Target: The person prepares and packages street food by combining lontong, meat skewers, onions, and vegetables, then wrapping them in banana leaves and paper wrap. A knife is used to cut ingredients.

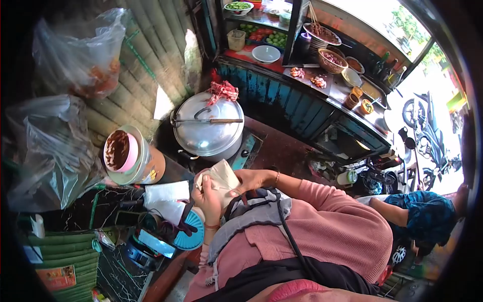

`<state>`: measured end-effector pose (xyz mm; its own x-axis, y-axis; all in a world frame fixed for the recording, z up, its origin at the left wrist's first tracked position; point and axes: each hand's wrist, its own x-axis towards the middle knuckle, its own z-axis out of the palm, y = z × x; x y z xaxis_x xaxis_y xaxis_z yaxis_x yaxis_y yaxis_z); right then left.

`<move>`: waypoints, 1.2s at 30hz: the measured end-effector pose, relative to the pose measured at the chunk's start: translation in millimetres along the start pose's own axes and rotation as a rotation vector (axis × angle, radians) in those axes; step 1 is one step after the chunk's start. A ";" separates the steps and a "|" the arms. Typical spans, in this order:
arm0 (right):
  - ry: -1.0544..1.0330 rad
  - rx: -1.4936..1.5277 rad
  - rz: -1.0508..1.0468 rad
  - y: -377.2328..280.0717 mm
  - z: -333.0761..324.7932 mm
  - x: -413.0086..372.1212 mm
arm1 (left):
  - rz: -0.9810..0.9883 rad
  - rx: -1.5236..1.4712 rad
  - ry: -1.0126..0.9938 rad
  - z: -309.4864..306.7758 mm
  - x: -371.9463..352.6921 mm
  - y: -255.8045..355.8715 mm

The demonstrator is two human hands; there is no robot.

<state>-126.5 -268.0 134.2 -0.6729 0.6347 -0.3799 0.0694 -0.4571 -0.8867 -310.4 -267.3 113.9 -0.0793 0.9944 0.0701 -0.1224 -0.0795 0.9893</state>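
Note:
A folded beige paper packet [223, 180] is between my two hands, close to my chest. My left hand [207, 200] is closed on its left side, thumb lying over the paper. From the right, my right hand [254, 178] grips the packet's lower right edge. What is inside the paper does not show. Just beyond the hands stands a large metal pot [206, 132] with its lid on. A long-handled utensil [216, 121] and a red cloth [223, 92] lie on the lid.
At left, a plastic tub [143, 163] carries a pink container [122, 150]; plastic bags [83, 55] hang above. White paper sheets [167, 193] and a blue-green round item [191, 231] are nearer. Bowls and a basket [332, 61] fill the back counter. Another person's leg [392, 211] shows at right.

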 end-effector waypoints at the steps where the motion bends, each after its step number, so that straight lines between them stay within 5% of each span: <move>1: 0.036 0.107 -0.029 8.3 -0.8 -4.8 | 0.026 0.016 -0.006 9.6 1.3 -0.2; 4: 0.076 0.311 -0.067 23.9 -7.4 -6.3 | 0.101 -0.065 0.066 38.6 10.8 2.6; 6: 0.254 0.372 -0.268 28.6 -7.9 2.0 | 0.130 -0.017 0.071 43.8 16.5 9.6; 11: 0.174 0.462 -0.237 14.9 -10.8 12.7 | 0.044 -0.099 0.259 32.3 27.2 7.1; 13: 0.196 0.428 -0.242 30.8 -10.9 28.4 | 0.174 0.090 0.068 14.5 25.1 4.8; 14: 0.172 0.323 -0.227 26.3 -9.4 30.2 | -0.014 -0.201 0.058 17.4 17.1 7.8; 15: 0.179 0.311 -0.196 22.2 -2.8 34.6 | 0.020 0.038 0.006 4.0 13.1 8.0; 21: 0.003 0.005 -0.092 28.0 23.6 74.5 | -0.341 -0.484 0.363 -63.0 -5.5 -14.6; 28: 0.050 -0.106 0.020 46.5 30.6 97.8 | -0.214 -0.399 0.760 -129.6 -1.9 -17.7; 31: 0.079 -0.077 0.023 53.2 23.3 102.4 | -0.244 -0.395 0.678 -145.5 -1.3 -25.2; 36: 0.246 0.115 0.142 31.7 26.5 85.4 | -0.351 -0.478 0.235 -109.0 6.7 -26.8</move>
<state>-201.3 -244.8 80.6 -0.4626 0.6852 -0.5626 0.0569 -0.6103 -0.7901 -415.4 -266.1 73.9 -0.1627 0.9292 -0.3317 -0.6041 0.1720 0.7781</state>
